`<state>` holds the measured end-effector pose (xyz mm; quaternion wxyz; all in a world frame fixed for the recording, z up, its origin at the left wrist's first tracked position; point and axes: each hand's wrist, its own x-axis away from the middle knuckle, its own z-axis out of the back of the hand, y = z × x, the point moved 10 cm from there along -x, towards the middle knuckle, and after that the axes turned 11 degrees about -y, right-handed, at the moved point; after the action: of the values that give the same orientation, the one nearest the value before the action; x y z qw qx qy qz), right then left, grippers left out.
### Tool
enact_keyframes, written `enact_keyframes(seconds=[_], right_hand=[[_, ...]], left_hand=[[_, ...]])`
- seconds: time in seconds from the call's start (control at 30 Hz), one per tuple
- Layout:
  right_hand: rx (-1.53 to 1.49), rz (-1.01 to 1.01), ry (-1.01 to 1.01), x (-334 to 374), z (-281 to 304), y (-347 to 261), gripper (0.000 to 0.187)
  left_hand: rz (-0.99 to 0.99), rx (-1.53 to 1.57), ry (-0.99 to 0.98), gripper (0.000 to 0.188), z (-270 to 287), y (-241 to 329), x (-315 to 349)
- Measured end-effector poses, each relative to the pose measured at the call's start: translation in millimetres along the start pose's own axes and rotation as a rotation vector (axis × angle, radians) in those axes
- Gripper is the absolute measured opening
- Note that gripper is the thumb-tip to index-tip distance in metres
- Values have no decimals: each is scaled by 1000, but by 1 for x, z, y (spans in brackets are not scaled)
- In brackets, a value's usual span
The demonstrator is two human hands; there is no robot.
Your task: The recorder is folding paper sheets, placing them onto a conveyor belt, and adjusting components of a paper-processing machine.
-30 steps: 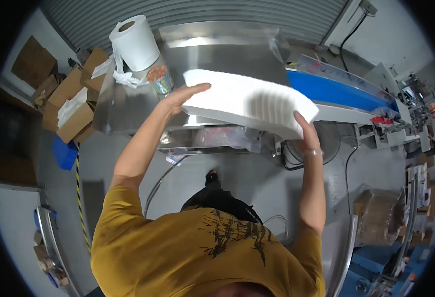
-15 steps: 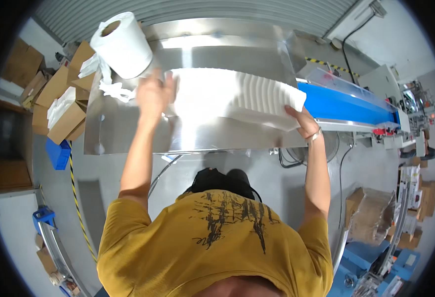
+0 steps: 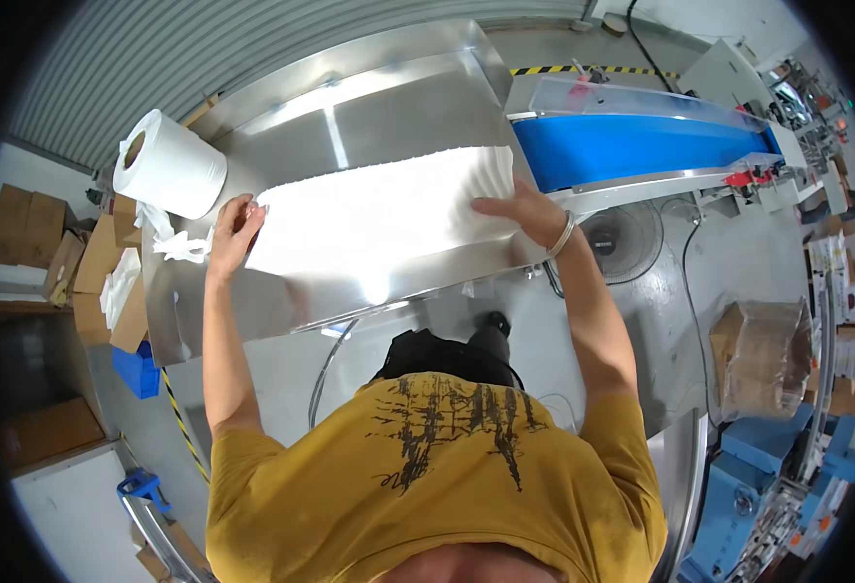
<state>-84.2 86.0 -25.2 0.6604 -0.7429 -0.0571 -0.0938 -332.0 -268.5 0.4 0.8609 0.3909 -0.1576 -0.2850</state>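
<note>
A long row of white, thin, sheet-like pieces (image 3: 379, 209) with a ridged top edge lies on the stainless steel table (image 3: 398, 102). My left hand (image 3: 236, 233) is at its left end, fingers bent against the end and thumb alongside. At the right end, my right hand (image 3: 526, 212) grips it, the thumb lying over the near face and the other fingers largely hidden behind. Glare washes out the middle of the row, so single pieces show only near the right end.
A big white roll (image 3: 170, 163) with torn loose ends stands at the table's left. Open cardboard boxes (image 3: 116, 282) sit beyond that side. A blue conveyor belt (image 3: 641, 148) with a clear guard adjoins the table's right end. Below it stands a round floor fan (image 3: 622, 238).
My left hand has come from over the table to the row's left end. The row now looks shorter between my hands, and its right end is farther from the belt. The view has turned.
</note>
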Motion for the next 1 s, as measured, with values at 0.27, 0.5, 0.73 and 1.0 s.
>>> enact_keyframes(seconds=[0.27, 0.5, 0.73, 1.0], right_hand=[[77, 93, -4, 22, 39, -9, 67], [-320, -174, -301, 22, 56, 16, 51], [-217, -305, -300, 14, 77, 29, 54], [-120, -159, -372, 1, 82, 23, 53]], left_hand=[[-88, -836, 906, 54, -69, 159, 112], [62, -302, 369, 10, -204, 176, 100], [136, -128, 250, 10, -204, 182, 75], [127, -195, 576, 11, -200, 239, 82]])
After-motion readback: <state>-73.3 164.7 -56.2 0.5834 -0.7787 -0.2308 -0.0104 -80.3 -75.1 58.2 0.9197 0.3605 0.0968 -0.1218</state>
